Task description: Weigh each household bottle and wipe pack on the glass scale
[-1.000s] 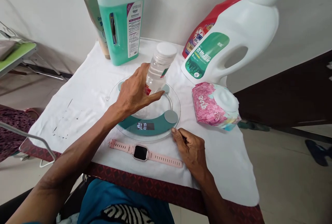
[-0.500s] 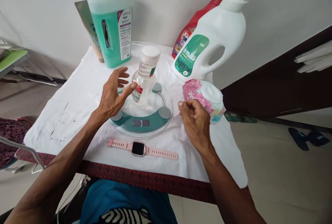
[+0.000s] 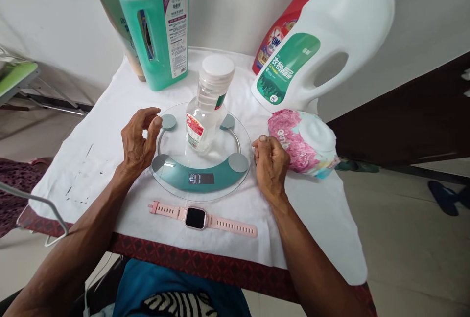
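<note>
Head view: single cam; white cloth w/ everything below on it.
L hand: at L rim of scale, thumb apart from bent fingers, gap btwn, holding nothing; contact w/ glass can't tell.
R hand: just beside R rim, fingers curled in, thumb up against them; palm hidden, nothing seen in it. Overlaps wipes pack in view, touch unclear.
Clear bottle: standing on scale glass, btwn hands, neither on it. White cap, red/white label. Prob. mod. heavy if full (level unclear), stiffish wall, maybe slick; best hold = round body, or neck under cap.
Scale: round glass, teal band, display lit, digits hard to read. Likely rigid, flat, breakable, slippery; hold by opp. rims, both hands.
Pink watch: in front of scale, strap laid out flat; likely light, strap bendy.
Back L: green jug, tube behind.
Back R: white jug, red bottle behind.
</note>
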